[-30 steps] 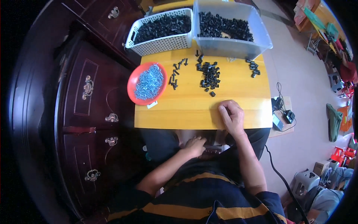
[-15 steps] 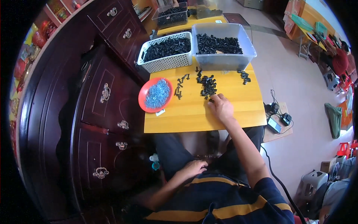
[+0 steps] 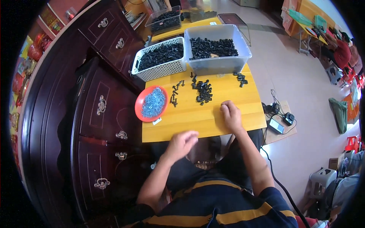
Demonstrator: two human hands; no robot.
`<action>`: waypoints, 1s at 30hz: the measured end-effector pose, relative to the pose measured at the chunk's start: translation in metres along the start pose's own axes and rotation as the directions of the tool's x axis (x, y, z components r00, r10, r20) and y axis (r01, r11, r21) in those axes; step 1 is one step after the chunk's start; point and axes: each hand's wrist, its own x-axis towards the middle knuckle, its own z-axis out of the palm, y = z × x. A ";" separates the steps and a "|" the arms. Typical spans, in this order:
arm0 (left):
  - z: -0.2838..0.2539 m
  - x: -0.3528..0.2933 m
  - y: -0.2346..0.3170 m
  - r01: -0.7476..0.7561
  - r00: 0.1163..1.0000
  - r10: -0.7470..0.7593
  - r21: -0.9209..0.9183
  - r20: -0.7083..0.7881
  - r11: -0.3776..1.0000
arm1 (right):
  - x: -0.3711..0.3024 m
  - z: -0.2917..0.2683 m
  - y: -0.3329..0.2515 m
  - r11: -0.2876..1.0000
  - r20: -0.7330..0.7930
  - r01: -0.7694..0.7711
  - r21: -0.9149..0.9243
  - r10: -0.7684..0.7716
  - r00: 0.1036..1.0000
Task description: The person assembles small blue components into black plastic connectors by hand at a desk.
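Note:
My right hand (image 3: 231,116) rests on the yellow tabletop (image 3: 194,121), fingers curled closed; anything in them is too small or hidden to make out. Just to its left and farther off lies a loose pile of small black plastic pieces (image 3: 203,92). My left hand (image 3: 180,144) hovers at the table's front edge, slightly blurred, fingers stretched out and thumb apart, with nothing seen in it. Beyond it, longer black plastic pieces (image 3: 174,93) lie in a loose row. A red plate (image 3: 137,110) at the table's left holds many thin shiny metal pins (image 3: 154,102).
A white perforated basket (image 3: 163,67) and a clear plastic bin (image 3: 218,67), both full of black pieces, stand along the far side. A few black pieces (image 3: 241,79) lie by the bin. Dark wooden drawers (image 3: 95,102) border the left; cables and devices (image 3: 279,123) lie right.
My right hand has drawn back from the pile toward me and closed. My left hand has risen from my lap to the table's front edge, its fingers stretching out. The view has shifted slightly.

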 end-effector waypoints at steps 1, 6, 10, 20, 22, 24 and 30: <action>-0.001 0.020 -0.001 -0.024 0.998 0.028 0.071 -0.056 0.997 | -0.001 -0.003 -0.001 0.980 -0.009 -0.120 0.159 0.123 0.992; 0.023 0.139 0.002 -0.192 0.959 0.236 0.255 -0.157 0.948 | -0.002 -0.004 0.009 0.937 -0.038 -0.155 0.313 0.175 0.984; 0.045 0.214 -0.006 -0.311 0.889 0.429 0.478 -0.161 0.822 | -0.004 -0.003 0.008 0.937 -0.015 -0.156 0.313 0.169 0.986; 0.078 0.301 -0.039 -0.257 0.938 0.344 0.760 0.047 0.597 | -0.001 -0.012 0.006 0.941 0.056 -0.175 0.290 0.166 0.984; 0.081 0.307 -0.049 -0.278 0.918 0.395 0.774 0.039 0.569 | 0.001 -0.011 0.006 0.917 0.055 -0.215 0.335 0.209 0.976; 0.081 0.311 -0.053 -0.295 0.908 0.418 0.754 0.031 0.587 | 0.001 -0.010 0.009 0.913 0.055 -0.209 0.349 0.203 0.978; 0.078 0.311 -0.047 -0.323 0.912 0.406 0.721 0.062 0.614 | 0.000 -0.012 0.008 0.911 0.070 -0.219 0.350 0.207 0.976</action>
